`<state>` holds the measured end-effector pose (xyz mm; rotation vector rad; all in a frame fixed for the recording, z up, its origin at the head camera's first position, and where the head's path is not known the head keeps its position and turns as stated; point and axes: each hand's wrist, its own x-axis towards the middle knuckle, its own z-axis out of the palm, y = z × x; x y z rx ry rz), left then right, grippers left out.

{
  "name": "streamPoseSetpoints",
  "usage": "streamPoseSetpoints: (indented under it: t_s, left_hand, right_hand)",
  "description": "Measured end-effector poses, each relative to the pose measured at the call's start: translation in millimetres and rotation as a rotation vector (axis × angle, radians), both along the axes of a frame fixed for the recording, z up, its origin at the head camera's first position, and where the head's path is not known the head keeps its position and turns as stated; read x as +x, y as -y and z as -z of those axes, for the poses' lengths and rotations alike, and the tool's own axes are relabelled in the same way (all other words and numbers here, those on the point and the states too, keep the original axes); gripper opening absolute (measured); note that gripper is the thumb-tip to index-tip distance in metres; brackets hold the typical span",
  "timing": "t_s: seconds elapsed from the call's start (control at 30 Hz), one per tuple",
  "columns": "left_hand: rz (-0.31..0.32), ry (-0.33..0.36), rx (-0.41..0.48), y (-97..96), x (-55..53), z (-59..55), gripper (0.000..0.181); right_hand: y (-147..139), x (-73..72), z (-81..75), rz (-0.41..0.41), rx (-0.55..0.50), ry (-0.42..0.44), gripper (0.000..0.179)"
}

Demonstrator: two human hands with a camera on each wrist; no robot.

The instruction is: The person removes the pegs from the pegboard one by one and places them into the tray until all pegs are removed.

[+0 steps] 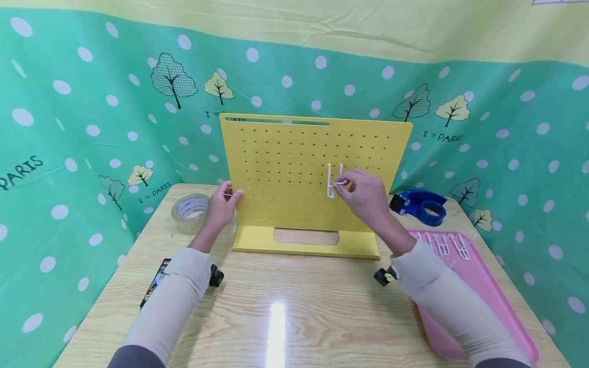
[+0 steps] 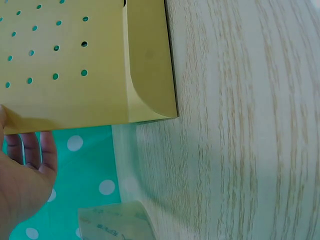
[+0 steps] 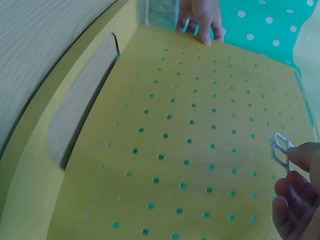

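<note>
A yellow pegboard (image 1: 285, 174) stands upright on its base on the table. My left hand (image 1: 222, 204) grips its left edge, thumb on the front face and fingers behind, as the left wrist view also shows. My right hand (image 1: 365, 197) pinches a white wire pegboard hook (image 1: 330, 184) in front of the right half of the board. In the right wrist view the hook (image 3: 281, 150) sticks out from between thumb and fingers, close to the holes. Whether it touches the board I cannot tell.
A pink tray (image 1: 488, 301) with several white hooks (image 1: 444, 245) lies at the right. Behind it is a blue tape dispenser (image 1: 421, 204). A clear tape roll (image 1: 188, 212) sits left of the board, and a dark flat item (image 1: 156, 278) is partly under my left forearm.
</note>
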<state>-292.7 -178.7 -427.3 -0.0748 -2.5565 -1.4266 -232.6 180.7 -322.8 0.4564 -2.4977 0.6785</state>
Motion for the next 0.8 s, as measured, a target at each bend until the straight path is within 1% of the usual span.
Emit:
streamPoseSetpoints:
  t_s: [0.13,0.3,0.47,0.63,0.7,0.8]
  left_hand:
    - [0.006,0.009,0.014,0.3,-0.3,0.7,0.035]
    - [0.007,0.025,0.021,0.2,0.1,0.8,0.036]
    - [0.005,0.034,0.023,0.3,-0.6,0.6,0.037]
    - [0.005,0.020,0.018,0.4,-1.8,0.5,0.036]
    - [0.005,0.018,0.016,0.5,-1.8,0.3,0.036]
    - [0.007,0.025,0.012,0.9,-1.6,0.3,0.036]
  right_hand:
    - [-24.2,5.9,3.8,0.023,-0.009,0.030,0.009]
    - [-51.9,13.2,7.5,0.025,-0.010,0.061,0.007]
    - [-78.6,23.0,9.0,0.046,0.014,0.122,0.008]
    - [-106.6,33.2,8.6,0.078,0.040,0.221,0.012]
    - [-117.9,38.0,8.8,0.102,0.039,0.275,0.015]
    - [-135.5,45.5,10.6,0.153,0.032,0.331,0.019]
